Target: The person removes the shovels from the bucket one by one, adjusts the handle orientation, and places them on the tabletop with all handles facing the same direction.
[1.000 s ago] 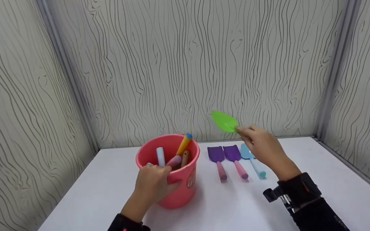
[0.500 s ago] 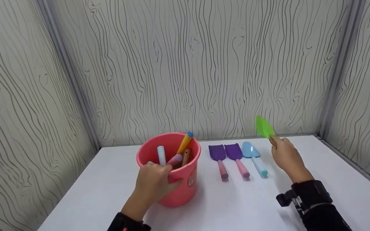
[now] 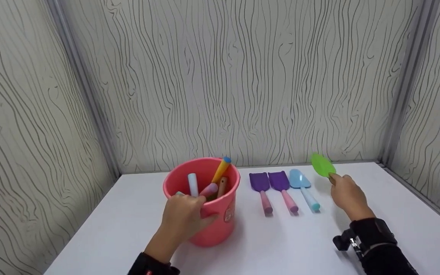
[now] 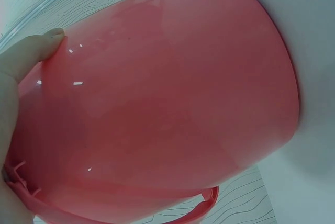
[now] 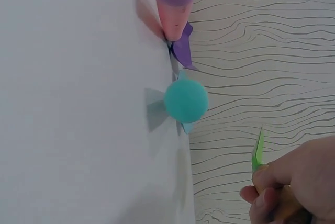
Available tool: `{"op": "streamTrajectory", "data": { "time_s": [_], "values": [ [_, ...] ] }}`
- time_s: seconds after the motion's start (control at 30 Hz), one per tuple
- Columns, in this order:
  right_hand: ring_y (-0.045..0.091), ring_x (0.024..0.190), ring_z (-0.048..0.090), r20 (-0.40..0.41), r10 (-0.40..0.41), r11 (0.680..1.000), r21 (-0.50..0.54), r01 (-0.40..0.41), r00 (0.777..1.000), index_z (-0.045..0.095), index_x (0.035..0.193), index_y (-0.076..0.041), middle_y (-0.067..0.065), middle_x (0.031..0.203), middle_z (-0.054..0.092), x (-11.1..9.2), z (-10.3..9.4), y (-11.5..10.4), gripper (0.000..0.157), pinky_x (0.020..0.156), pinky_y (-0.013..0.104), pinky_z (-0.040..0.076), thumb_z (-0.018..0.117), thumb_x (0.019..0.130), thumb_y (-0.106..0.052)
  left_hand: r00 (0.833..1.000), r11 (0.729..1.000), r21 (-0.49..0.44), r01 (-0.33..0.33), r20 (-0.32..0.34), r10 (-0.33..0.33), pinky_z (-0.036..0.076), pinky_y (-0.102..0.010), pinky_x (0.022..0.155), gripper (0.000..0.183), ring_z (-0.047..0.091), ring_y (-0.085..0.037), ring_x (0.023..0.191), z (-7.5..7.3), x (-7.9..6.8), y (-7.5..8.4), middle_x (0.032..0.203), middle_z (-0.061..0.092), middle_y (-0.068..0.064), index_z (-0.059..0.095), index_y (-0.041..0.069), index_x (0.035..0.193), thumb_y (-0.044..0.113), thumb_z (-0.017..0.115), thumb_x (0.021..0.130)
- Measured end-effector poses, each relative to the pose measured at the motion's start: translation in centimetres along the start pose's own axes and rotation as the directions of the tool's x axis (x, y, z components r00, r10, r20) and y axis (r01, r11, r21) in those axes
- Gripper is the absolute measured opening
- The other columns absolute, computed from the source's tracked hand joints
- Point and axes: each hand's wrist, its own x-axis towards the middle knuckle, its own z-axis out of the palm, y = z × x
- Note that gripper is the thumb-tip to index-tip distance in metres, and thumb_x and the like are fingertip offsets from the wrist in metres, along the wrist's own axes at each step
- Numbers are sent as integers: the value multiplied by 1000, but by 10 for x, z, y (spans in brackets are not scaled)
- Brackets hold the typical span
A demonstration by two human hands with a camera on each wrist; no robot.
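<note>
My left hand (image 3: 183,214) grips the near rim of a pink bucket (image 3: 218,231), with the thumb along its outer wall. Handles stick up inside: a pale blue handle (image 3: 193,185), a yellow handle with a blue end (image 3: 221,170), a pink one (image 3: 209,190) and a brown one (image 3: 222,186). At the right, my right hand (image 3: 350,195) holds a small garden trowel with a leaf-shaped green blade (image 3: 322,165), low over the table's far part. Its brown handle (image 5: 288,209) shows within the curled fingers in the right wrist view.
Between bucket and right hand lie two purple shovels with pink handles, the left shovel (image 3: 259,181) and the right shovel (image 3: 279,180), beside a light blue trowel (image 3: 300,178). Wood-patterned panels (image 3: 220,84) enclose the white table (image 3: 120,229) at back and sides.
My right hand has carried the green trowel rightward past the light blue one, then down toward the table. The left hand keeps its hold on the bucket.
</note>
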Motion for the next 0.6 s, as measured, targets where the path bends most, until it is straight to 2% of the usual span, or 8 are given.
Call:
{"op": "streamTrajectory", "data": {
  "time_s": [0.13,0.27,0.4,0.6],
  "values": [
    [53,103,65,64,37,999,-22,-35,997,54,144,11,38,112,60,-1,6,7,41,82,61,56,50,106,-3,1000,1000,-7,-1,-9,1,63,-29,65,41,62,-12,50,0,-1,0,61,66,4,67,16,73,42,98,73],
    [61,120,58,117,54,998,-50,-49,992,53,144,11,42,124,60,-1,12,13,41,92,65,54,49,105,-2,1000,1000,12,-4,-9,4,62,-28,62,43,62,-12,50,1,0,0,60,65,4,64,16,70,43,97,74],
    [62,123,57,137,63,997,-56,-56,989,54,141,13,43,132,58,-3,14,16,39,94,66,54,50,104,1,1000,999,45,-10,6,10,62,-29,61,43,62,-13,50,2,0,0,59,64,3,63,16,69,43,96,75],
    [64,124,55,147,58,998,-13,-57,987,55,138,15,45,133,56,-2,15,17,36,100,68,50,49,107,-3,1000,999,45,-12,10,12,62,-29,63,42,64,-14,52,2,0,0,61,66,3,66,15,73,44,96,76]
  ]
}}
